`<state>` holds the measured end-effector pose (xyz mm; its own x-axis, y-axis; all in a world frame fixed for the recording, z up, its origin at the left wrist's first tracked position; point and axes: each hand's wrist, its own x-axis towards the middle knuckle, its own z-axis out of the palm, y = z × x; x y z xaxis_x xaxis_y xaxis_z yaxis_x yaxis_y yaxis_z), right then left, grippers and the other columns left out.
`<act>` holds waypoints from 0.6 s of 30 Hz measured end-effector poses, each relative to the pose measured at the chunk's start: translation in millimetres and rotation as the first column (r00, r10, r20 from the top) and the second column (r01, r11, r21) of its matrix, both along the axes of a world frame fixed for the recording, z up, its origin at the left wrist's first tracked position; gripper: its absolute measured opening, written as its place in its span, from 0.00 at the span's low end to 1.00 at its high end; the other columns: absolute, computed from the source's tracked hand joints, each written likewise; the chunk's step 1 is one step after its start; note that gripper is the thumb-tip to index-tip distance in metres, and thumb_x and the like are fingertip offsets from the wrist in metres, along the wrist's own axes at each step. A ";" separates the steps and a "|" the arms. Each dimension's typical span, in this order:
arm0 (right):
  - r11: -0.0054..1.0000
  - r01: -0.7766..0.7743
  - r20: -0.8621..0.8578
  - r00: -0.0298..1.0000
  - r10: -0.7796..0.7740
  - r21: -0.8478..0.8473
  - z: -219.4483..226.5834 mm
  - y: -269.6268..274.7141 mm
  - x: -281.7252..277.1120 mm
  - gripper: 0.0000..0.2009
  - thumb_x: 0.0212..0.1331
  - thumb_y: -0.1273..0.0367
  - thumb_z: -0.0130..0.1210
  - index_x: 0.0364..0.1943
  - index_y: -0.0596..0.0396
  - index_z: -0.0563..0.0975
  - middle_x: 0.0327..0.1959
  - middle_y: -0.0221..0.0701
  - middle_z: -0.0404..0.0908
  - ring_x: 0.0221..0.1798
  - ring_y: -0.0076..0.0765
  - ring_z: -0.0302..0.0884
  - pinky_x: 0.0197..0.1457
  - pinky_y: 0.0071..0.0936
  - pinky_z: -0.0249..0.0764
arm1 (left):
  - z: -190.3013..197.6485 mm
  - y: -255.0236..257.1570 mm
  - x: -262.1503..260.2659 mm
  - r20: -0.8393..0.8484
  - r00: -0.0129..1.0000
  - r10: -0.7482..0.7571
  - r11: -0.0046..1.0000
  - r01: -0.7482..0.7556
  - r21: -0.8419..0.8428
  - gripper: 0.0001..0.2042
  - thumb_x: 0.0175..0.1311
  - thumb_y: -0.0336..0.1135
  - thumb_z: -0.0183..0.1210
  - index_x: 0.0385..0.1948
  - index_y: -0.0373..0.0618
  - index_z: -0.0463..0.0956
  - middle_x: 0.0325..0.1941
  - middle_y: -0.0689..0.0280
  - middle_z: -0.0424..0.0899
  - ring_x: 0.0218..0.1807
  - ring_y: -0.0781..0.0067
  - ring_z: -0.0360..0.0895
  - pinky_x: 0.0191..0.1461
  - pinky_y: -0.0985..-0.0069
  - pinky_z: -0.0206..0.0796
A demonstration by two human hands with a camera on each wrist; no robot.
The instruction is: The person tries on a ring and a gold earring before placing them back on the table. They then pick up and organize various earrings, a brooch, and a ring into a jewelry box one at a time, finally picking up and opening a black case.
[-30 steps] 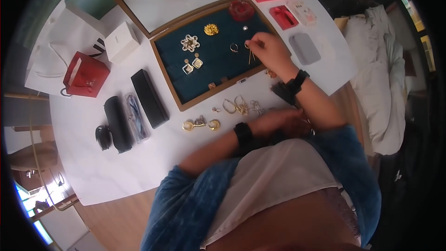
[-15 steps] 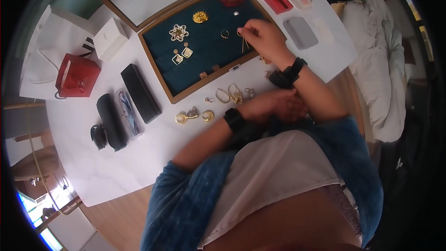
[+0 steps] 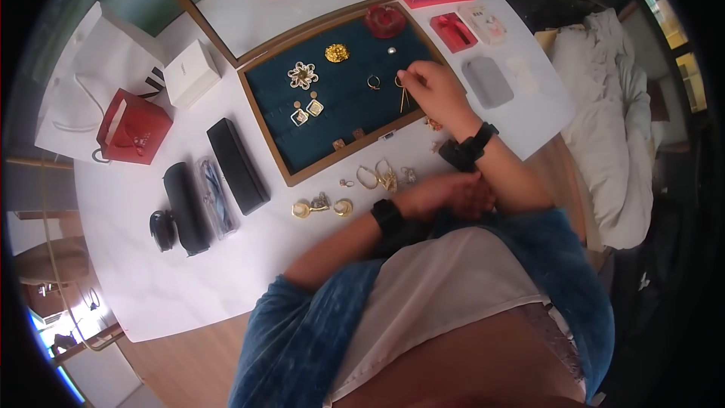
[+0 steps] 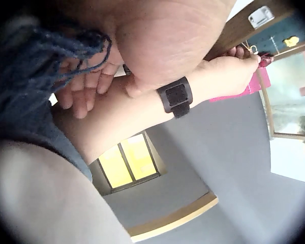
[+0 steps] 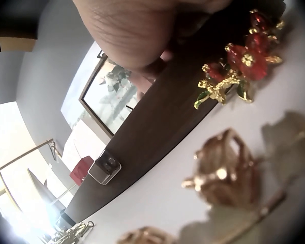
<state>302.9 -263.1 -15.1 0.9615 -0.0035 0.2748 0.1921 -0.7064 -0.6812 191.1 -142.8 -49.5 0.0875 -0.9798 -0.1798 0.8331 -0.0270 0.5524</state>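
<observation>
My right hand [image 3: 434,91] is over the right part of a wooden jewellery case [image 3: 268,136] lined in teal. Thumb and forefinger pinch a thin gold earring [image 3: 403,98] with a hoop and hanging bars, close over the lining. A ring [image 3: 374,82] lies just left of it. With its fingers loose, my left hand [image 3: 464,195] rests beside the right forearm, holding nothing. The case also carries a flower brooch [image 3: 303,75], a gold brooch [image 3: 337,53], a pair of square earrings [image 3: 307,112] and a red heart-shaped dish [image 3: 385,21].
The glass lid [image 3: 302,7] stands raised behind. In front lie gold hoops [image 3: 367,176]; a red flower jewel [image 5: 249,61] sits by the case's front edge. Black cases [image 3: 238,166] and a red bag [image 3: 136,128] are left, a grey box [image 3: 487,81] right.
The head view has shifted slightly. My left hand has drawn a little left, out from under the right forearm. The right hand keeps pinching the earring at nearly the same spot.
</observation>
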 end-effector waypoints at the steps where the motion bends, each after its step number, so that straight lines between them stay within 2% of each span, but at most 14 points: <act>1: 1.000 0.009 -0.004 1.000 -0.009 0.001 -0.6 -0.3 1.3 0.16 0.72 0.59 0.65 0.31 0.57 0.81 0.22 0.32 0.76 0.25 0.30 0.73 0.31 0.33 0.67 | -0.4 -0.1 0.2 0.003 1.000 -0.003 1.000 0.003 -0.001 0.29 0.87 0.56 0.42 0.69 0.39 0.75 0.69 0.58 0.83 0.69 0.65 0.80 0.71 0.66 0.72; 4: 0.997 0.030 -0.006 1.000 -0.031 -0.076 4.1 3.0 -0.3 0.16 0.72 0.60 0.65 0.31 0.57 0.81 0.22 0.33 0.77 0.25 0.34 0.74 0.31 0.35 0.68 | -5.9 -1.6 0.0 -0.004 1.000 -0.005 1.000 0.004 -0.013 0.30 0.87 0.57 0.41 0.70 0.38 0.73 0.70 0.57 0.82 0.70 0.63 0.80 0.73 0.65 0.72; 10: 0.981 -0.019 0.104 0.994 0.040 -0.193 13.7 17.7 1.1 0.13 0.70 0.61 0.65 0.30 0.55 0.81 0.28 0.34 0.80 0.29 0.43 0.79 0.34 0.39 0.71 | -15.0 -4.8 0.7 -0.075 0.997 -0.011 0.999 0.008 -0.040 0.30 0.87 0.57 0.41 0.70 0.38 0.72 0.70 0.55 0.82 0.71 0.60 0.79 0.73 0.63 0.71; 13: 0.969 -0.053 0.060 0.996 0.069 -0.241 21.0 23.7 5.8 0.11 0.68 0.63 0.64 0.31 0.54 0.82 0.32 0.38 0.82 0.35 0.52 0.82 0.40 0.46 0.76 | -16.5 -5.2 1.5 -0.175 0.985 -0.007 0.997 -0.006 -0.074 0.30 0.86 0.57 0.43 0.70 0.38 0.72 0.70 0.55 0.82 0.70 0.60 0.80 0.73 0.63 0.72; 16: 0.974 -0.053 0.033 0.998 0.061 -0.222 18.5 24.7 10.8 0.11 0.67 0.63 0.66 0.31 0.54 0.81 0.32 0.37 0.81 0.35 0.51 0.81 0.39 0.45 0.75 | -10.6 -1.1 2.1 -0.178 0.984 0.017 0.998 -0.027 -0.052 0.28 0.86 0.54 0.46 0.70 0.38 0.73 0.69 0.55 0.83 0.69 0.60 0.81 0.72 0.63 0.72; 18: 0.986 -0.027 0.027 0.999 0.032 -0.163 16.7 24.8 10.5 0.11 0.66 0.64 0.67 0.32 0.55 0.81 0.32 0.36 0.81 0.34 0.47 0.81 0.39 0.43 0.76 | -13.6 -1.5 3.2 -0.022 1.000 0.007 0.998 -0.008 -0.054 0.26 0.86 0.52 0.46 0.69 0.38 0.73 0.68 0.54 0.84 0.69 0.59 0.81 0.72 0.63 0.72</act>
